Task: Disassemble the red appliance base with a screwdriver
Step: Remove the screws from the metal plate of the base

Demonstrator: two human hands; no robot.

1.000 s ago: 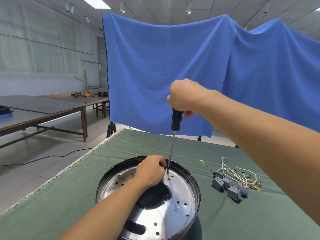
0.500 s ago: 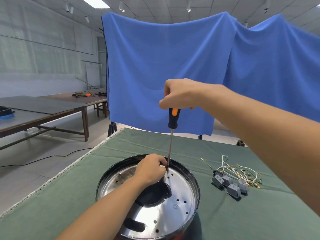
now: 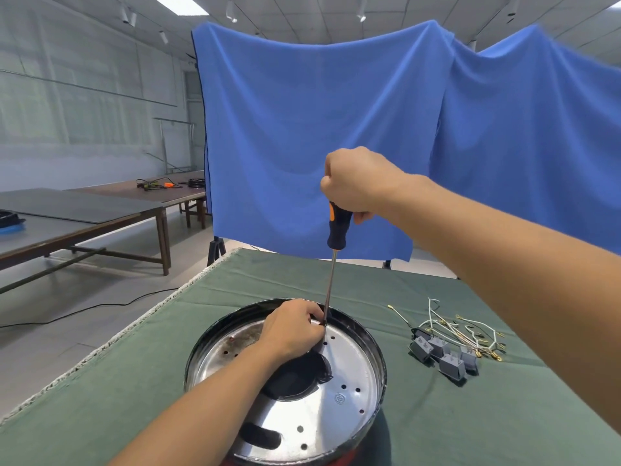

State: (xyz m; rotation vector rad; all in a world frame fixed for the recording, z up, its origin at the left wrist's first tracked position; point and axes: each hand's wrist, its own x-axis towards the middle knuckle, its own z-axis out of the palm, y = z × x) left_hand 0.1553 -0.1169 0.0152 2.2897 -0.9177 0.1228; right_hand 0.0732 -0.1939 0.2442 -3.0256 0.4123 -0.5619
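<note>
The round appliance base point(image 3: 349, 391) lies on the green cloth, its silver perforated bottom plate facing up inside a black rim; a sliver of red shows at its lower edge. My right hand point(image 3: 361, 183) grips the black-and-orange handle of a screwdriver point(image 3: 332, 274) held almost upright. Its tip sits at the far side of the plate, just inside the rim. My left hand point(image 3: 294, 329) rests on the plate there, fingers pinched around the shaft's lower end. The tip and any screw under it are hidden by those fingers.
Several grey connector blocks point(image 3: 443, 358) with white wires point(image 3: 457, 327) lie on the cloth right of the base. The table's left edge point(image 3: 111, 344) drops to the floor. A blue cloth backdrop point(image 3: 336, 136) hangs behind. Long tables point(image 3: 84, 213) stand at far left.
My right hand has turned on the handle, showing a different stretch of the orange stripe. The shaft has stayed on the same spot, and my left hand has kept its place.
</note>
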